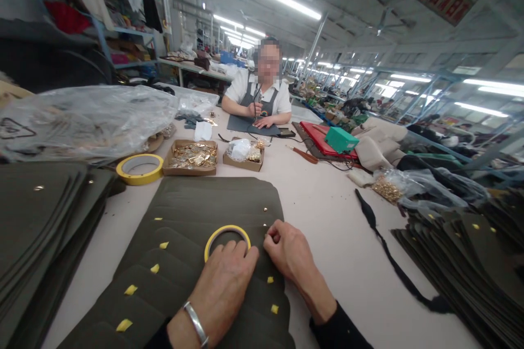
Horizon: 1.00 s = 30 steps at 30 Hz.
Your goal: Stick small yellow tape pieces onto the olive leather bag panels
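Overlapping olive-green fabric panels [184, 267] lie in front of me, with small yellow tape pieces [154, 268] along both sides. My left hand [225, 281] rests on the panels, its fingers curled round a roll of yellow tape [227, 228]. At the panels' right edge, my right hand [291, 248] is closed in a pinch; whatever sits between the fingertips is too small to name. Just beyond those fingertips, a small shiny metal stud [266, 209] shows on the top panel.
Beyond the panels stand a larger yellow tape roll [139, 179], a cardboard box [189, 171] of gold metal parts and a second box [241, 163]. Panel stacks flank me at left [36, 262] and right [454, 251]. A black strap [387, 245] lies rightward. A co-worker [282, 103] sits opposite.
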Available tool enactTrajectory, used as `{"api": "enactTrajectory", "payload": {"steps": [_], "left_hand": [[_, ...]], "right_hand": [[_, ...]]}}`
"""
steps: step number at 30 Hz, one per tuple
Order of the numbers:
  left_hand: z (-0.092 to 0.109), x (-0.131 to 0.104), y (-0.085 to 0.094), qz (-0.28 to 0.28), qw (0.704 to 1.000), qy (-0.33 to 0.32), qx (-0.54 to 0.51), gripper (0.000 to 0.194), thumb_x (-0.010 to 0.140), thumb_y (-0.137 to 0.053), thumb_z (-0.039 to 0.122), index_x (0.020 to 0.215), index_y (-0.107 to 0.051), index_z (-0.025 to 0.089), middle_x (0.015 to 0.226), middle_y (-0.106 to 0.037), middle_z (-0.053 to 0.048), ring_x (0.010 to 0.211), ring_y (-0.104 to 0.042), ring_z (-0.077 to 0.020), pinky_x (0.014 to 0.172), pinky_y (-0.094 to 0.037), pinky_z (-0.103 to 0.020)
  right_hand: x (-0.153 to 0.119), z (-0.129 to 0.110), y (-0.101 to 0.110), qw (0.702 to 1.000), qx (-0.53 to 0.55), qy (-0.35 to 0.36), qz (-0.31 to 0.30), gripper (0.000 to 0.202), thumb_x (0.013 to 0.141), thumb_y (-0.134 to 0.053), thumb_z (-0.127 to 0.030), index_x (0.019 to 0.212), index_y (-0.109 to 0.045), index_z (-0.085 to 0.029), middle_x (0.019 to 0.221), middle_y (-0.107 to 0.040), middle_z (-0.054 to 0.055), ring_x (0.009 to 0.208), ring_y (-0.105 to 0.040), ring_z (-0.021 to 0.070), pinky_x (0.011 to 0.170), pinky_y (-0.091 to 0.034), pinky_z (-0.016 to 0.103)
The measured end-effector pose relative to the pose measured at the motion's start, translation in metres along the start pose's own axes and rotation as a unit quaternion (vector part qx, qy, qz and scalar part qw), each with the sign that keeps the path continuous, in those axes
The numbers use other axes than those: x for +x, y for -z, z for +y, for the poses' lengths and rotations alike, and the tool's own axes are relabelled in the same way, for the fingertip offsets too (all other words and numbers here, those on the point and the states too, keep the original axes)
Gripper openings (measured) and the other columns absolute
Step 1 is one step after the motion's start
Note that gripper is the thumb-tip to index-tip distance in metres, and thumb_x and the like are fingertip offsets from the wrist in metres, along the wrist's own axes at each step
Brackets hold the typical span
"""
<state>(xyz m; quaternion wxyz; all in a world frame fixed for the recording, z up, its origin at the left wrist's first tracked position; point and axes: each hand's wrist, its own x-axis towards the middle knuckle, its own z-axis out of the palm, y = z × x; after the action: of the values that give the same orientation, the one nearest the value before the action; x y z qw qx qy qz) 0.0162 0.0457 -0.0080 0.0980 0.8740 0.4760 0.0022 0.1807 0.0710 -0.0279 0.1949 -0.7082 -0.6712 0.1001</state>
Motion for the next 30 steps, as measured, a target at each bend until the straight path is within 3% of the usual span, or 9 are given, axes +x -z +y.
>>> {"api": "enactTrajectory", "payload": {"steps": [2,6,10,15,20,22,25,30], "left_hand": [[-0.001,0.000,0.001,-0.011,1.000,-0.004,-0.012,0.031,0.088,-0.031,0.003,0.098,-0.055,0.020,0.096,-0.061,-0.006,0.084,-0.060,-0.0237,0.077,-0.050,-0.043],[-0.005,0.000,0.003,-0.040,0.999,0.001,-0.035,0.029,0.090,-0.031,0.006,0.100,-0.053,0.021,0.096,-0.061,-0.006,0.079,-0.063,-0.0216,0.072,-0.052,-0.038],[-0.012,0.002,0.006,-0.037,0.999,0.004,-0.038,0.024,0.093,-0.032,0.011,0.098,-0.053,0.020,0.095,-0.060,-0.006,0.085,-0.061,-0.0208,0.074,-0.051,-0.034],[-0.016,0.004,0.011,-0.037,0.998,-0.003,-0.046,0.026,0.094,-0.030,0.011,0.097,-0.054,0.020,0.095,-0.061,-0.006,0.086,-0.062,-0.0211,0.074,-0.050,-0.034],[-0.017,0.004,0.015,-0.051,0.998,0.000,-0.041,0.025,0.095,-0.028,0.014,0.095,-0.053,0.019,0.093,-0.062,-0.006,0.077,-0.064,-0.0205,0.068,-0.050,-0.033],[-0.016,0.003,0.016,-0.053,0.998,0.000,-0.040,0.024,0.095,-0.029,0.013,0.096,-0.052,0.020,0.093,-0.062,-0.005,0.074,-0.065,-0.0199,0.066,-0.050,-0.032],[-0.013,0.000,0.017,-0.052,0.998,-0.011,-0.043,0.021,0.094,-0.032,0.012,0.097,-0.052,0.020,0.093,-0.062,-0.004,0.074,-0.065,-0.0187,0.064,-0.050,-0.030],[-0.012,0.000,0.016,-0.009,0.999,-0.023,-0.047,0.018,0.094,-0.036,0.014,0.097,-0.052,0.021,0.095,-0.061,-0.003,0.076,-0.063,-0.0184,0.065,-0.050,-0.030]], "right_hand": [[-0.001,0.004,0.002,0.999,0.019,0.027,0.016,0.009,0.077,-0.061,-0.018,0.084,-0.067,-0.020,0.080,-0.064,0.003,0.071,-0.061,0.0180,0.069,-0.045,0.028],[-0.001,0.015,0.007,0.995,0.065,0.067,0.013,0.029,0.080,-0.062,-0.024,0.108,-0.062,-0.019,0.094,-0.064,0.005,0.073,-0.060,0.0173,0.075,-0.047,0.031],[0.003,0.021,0.007,0.994,0.092,0.059,-0.011,0.023,0.080,-0.062,-0.022,0.102,-0.065,-0.018,0.085,-0.065,0.003,0.075,-0.061,0.0173,0.075,-0.048,0.030],[0.005,0.022,0.008,0.987,0.149,0.017,-0.053,0.020,0.079,-0.061,-0.017,0.098,-0.065,-0.018,0.068,-0.065,-0.002,0.062,-0.060,0.0145,0.065,-0.047,0.026],[0.002,0.020,0.014,0.990,0.121,0.066,-0.033,0.018,0.082,-0.057,-0.015,0.096,-0.067,-0.019,0.084,-0.070,0.003,0.077,-0.064,0.0169,0.073,-0.048,0.029],[0.001,0.019,0.016,0.989,0.112,0.082,-0.047,0.018,0.082,-0.057,-0.016,0.097,-0.067,-0.019,0.081,-0.070,0.003,0.075,-0.064,0.0175,0.073,-0.048,0.029],[-0.001,0.021,0.016,0.987,0.123,0.070,-0.071,0.018,0.084,-0.055,-0.021,0.098,-0.068,-0.020,0.072,-0.068,0.001,0.067,-0.063,0.0174,0.067,-0.047,0.029],[0.000,0.022,0.012,0.986,0.147,0.062,-0.054,0.021,0.079,-0.060,-0.023,0.098,-0.067,-0.018,0.083,-0.069,0.005,0.076,-0.064,0.0200,0.070,-0.048,0.031]]}}
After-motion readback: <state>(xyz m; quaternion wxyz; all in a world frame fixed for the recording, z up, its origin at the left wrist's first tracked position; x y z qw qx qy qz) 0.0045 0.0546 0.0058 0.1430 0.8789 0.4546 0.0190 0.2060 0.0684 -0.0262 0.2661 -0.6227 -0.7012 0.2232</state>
